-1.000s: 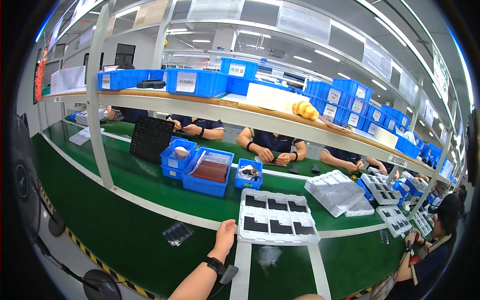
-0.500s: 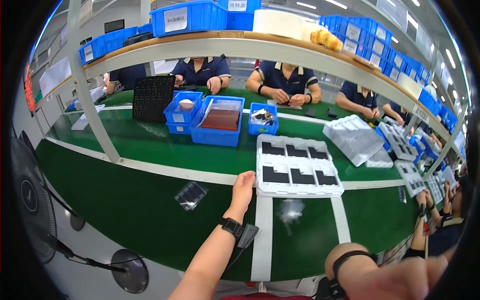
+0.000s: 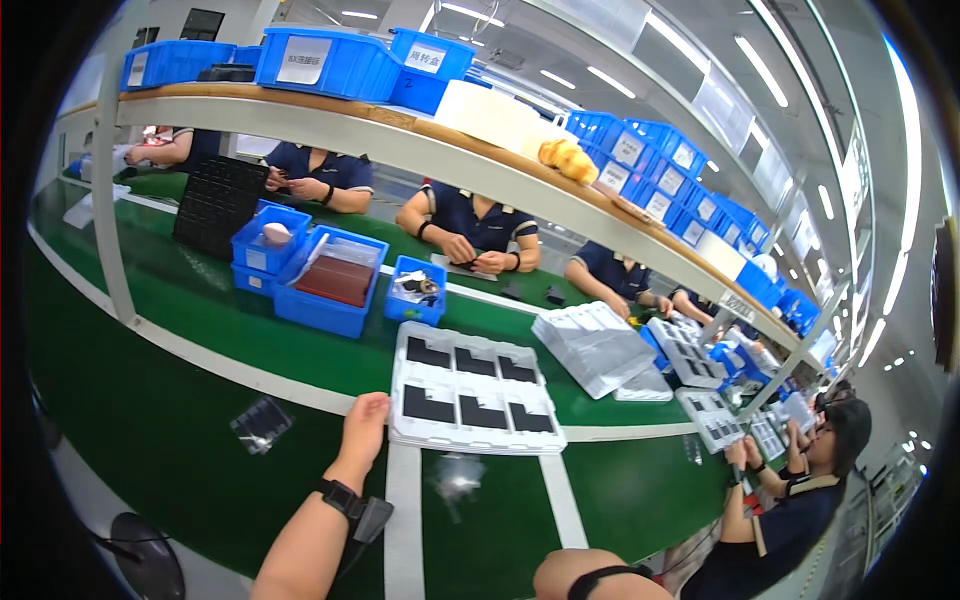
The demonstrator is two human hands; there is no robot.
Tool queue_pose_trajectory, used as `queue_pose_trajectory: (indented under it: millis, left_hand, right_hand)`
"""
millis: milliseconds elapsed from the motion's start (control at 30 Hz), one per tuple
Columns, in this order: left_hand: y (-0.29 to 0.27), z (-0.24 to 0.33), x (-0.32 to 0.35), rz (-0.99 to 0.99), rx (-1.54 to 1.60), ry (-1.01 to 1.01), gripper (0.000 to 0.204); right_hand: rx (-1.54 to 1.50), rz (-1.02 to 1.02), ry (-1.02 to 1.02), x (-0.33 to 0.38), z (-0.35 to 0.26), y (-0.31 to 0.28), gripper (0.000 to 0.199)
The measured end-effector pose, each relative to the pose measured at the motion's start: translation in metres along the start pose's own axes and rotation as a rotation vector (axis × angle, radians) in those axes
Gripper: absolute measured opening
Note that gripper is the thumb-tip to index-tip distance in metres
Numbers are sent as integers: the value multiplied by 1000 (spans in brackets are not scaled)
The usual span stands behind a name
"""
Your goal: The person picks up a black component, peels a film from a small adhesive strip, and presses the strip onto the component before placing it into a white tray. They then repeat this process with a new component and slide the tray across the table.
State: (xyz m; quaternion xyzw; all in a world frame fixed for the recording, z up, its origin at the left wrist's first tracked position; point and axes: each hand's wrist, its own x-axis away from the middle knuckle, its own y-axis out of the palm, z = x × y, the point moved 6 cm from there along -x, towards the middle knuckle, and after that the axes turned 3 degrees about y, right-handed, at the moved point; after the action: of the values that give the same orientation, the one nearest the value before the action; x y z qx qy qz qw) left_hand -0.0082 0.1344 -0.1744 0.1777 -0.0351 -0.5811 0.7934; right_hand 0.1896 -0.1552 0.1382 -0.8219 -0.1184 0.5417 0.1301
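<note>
A green table stretched under a shelf of blue bins, with co-workers in dark shirts seated along the far side and one person at my right. The white tray lay near the front of the table, black pieces in all six compartments. My left hand was at its left edge, just as half a second earlier; I could not tell whether the fingers gripped the rim or merely rested beside it. My right hand, a blur at the lower right in that earlier view, had dropped out of sight, its grip unknown; only part of my right arm, banded in black, showed at the bottom. My view had swung rightward, so everything sat further left. A clear bag still lay before the tray.
</note>
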Motion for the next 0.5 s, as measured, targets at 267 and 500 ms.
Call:
queue_pose_trajectory:
  millis: [267,500]
  left_hand:
    - [24,-4,-13,-72,70,-23,21]
    - [15,1,-10,-59,43,-48,22]
  right_hand:
    - [-133,-40,143,-3,25,-36,32]
    - [199,-324,162,-2,24,-34,15]
